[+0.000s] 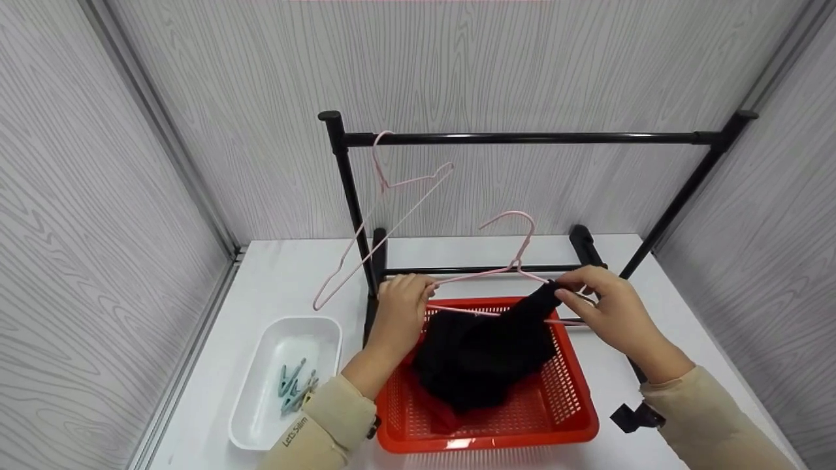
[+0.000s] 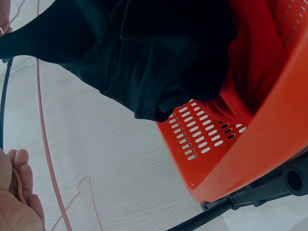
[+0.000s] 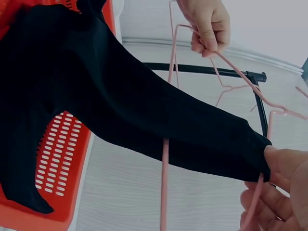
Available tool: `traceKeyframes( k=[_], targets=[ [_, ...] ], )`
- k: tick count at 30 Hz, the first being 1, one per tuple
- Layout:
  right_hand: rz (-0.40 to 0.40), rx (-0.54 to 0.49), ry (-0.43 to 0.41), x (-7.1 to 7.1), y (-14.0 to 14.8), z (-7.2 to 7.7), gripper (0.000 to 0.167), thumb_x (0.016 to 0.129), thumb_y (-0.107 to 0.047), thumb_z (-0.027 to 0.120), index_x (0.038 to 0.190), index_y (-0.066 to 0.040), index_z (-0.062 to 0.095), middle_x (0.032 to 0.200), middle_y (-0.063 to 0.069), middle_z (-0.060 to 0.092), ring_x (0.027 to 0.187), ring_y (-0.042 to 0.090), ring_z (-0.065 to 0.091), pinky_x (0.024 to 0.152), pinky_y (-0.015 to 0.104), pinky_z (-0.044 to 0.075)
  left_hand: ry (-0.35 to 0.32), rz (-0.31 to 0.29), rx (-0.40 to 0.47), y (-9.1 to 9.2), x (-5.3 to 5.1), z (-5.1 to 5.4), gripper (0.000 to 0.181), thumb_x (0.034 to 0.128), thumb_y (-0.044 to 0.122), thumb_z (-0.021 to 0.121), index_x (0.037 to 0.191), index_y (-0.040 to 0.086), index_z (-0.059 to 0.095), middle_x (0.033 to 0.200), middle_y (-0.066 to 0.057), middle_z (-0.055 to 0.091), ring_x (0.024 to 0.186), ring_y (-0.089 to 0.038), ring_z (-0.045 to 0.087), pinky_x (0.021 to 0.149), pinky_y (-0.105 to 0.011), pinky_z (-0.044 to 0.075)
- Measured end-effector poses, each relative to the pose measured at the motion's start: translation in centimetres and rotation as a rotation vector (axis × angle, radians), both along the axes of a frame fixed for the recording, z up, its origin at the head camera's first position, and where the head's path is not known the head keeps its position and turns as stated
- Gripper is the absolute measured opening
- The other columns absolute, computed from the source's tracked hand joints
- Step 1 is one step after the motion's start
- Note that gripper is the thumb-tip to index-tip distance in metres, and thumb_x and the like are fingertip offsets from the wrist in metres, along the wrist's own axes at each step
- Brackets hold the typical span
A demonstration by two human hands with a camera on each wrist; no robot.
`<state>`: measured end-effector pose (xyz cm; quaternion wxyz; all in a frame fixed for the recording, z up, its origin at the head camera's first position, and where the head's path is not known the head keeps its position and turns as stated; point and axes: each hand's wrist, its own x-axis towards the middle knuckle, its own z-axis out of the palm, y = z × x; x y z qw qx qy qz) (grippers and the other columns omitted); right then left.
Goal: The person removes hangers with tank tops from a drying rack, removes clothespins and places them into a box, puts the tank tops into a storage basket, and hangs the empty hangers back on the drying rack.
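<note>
A pink wire hanger [image 1: 516, 264] is held up over the red basket. My left hand [image 1: 401, 307] grips its left end; in the left wrist view, the curled fingers [image 2: 24, 178] surround the pink wire. On the other side, my right hand [image 1: 610, 310] pinches the edge of a black garment [image 1: 483, 359] at the hanger's right arm. The right wrist view shows a narrow stretch of the black cloth [image 3: 183, 122] passing over the hanger's bottom bar, its end between thumb and fingers. The rest of the garment droops into the basket.
The red perforated basket [image 1: 483, 446] also contains a red cloth [image 1: 444, 414]. A black rack [image 1: 522, 138] stands behind, with another pink hanger [image 1: 384, 186] hooked at its left. To the left, a white tray [image 1: 245, 391] holds several clothespins [image 1: 290, 388].
</note>
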<state>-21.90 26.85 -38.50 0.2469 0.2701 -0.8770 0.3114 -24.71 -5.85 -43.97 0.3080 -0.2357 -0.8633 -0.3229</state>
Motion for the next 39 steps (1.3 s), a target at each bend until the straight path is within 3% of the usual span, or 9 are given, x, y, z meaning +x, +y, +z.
traceKeyframes(
  k=[15,20,26,31,35,39],
  targets=[
    [0.050,-0.074,0.140,-0.3,-0.1,-0.6,0.021,0.082,0.009,0.076,0.094,-0.007,0.071,0.085,-0.002,0.066,0.077,0.007,0.056,0.065,0.015,0.042,0.002,0.020,-0.029,-0.2,0.1,-0.3,0.016,0.1013,0.021,0.056,0.094,0.013,0.067,0.086,0.002,0.066,0.089,-0.020,0.062,0.075,-0.039,0.042],
    [0.027,-0.115,0.161,-0.2,0.5,-0.6,0.022,0.080,0.012,0.076,0.093,-0.005,0.071,0.082,0.001,0.065,0.071,0.004,0.054,0.061,0.013,0.043,0.018,0.026,-0.022,-0.5,0.0,-0.4,0.015,0.1011,0.020,0.057,0.092,0.013,0.066,0.081,0.002,0.063,0.085,-0.019,0.061,0.075,-0.039,0.042],
    [-0.015,-0.179,0.125,0.2,1.2,-0.7,0.022,0.079,0.017,0.074,0.091,-0.001,0.071,0.075,0.003,0.063,0.065,0.002,0.054,0.059,0.011,0.044,0.001,0.029,-0.003,-1.0,0.1,-0.4,0.012,0.1004,0.018,0.058,0.093,0.013,0.066,0.081,0.002,0.063,0.085,-0.019,0.059,0.076,-0.039,0.040],
    [-0.075,-0.196,0.125,0.4,1.9,-1.2,0.022,0.077,0.021,0.073,0.089,0.003,0.070,0.074,0.008,0.063,0.069,0.000,0.054,0.065,0.009,0.042,-0.019,0.021,0.015,-1.3,0.1,-0.6,0.010,0.0997,0.015,0.059,0.092,0.013,0.066,0.082,0.001,0.064,0.086,-0.019,0.059,0.076,-0.039,0.040],
    [-0.126,-0.222,0.106,0.7,2.8,-1.6,0.017,0.080,0.017,0.072,0.089,0.002,0.071,0.077,0.007,0.066,0.073,-0.003,0.055,0.067,0.009,0.041,-0.010,0.030,0.023,-1.5,0.1,-0.7,0.011,0.1000,0.016,0.059,0.092,0.012,0.065,0.081,0.001,0.063,0.085,-0.020,0.059,0.076,-0.040,0.041],
    [-0.188,-0.303,0.031,1.0,3.6,-2.0,0.009,0.087,0.010,0.071,0.093,0.002,0.071,0.081,0.004,0.069,0.072,-0.003,0.061,0.067,0.009,0.044,0.009,0.035,0.029,-1.7,0.0,-0.7,0.013,0.1007,0.016,0.058,0.093,0.010,0.066,0.080,0.001,0.063,0.083,-0.021,0.058,0.076,-0.040,0.041]
  ],
)
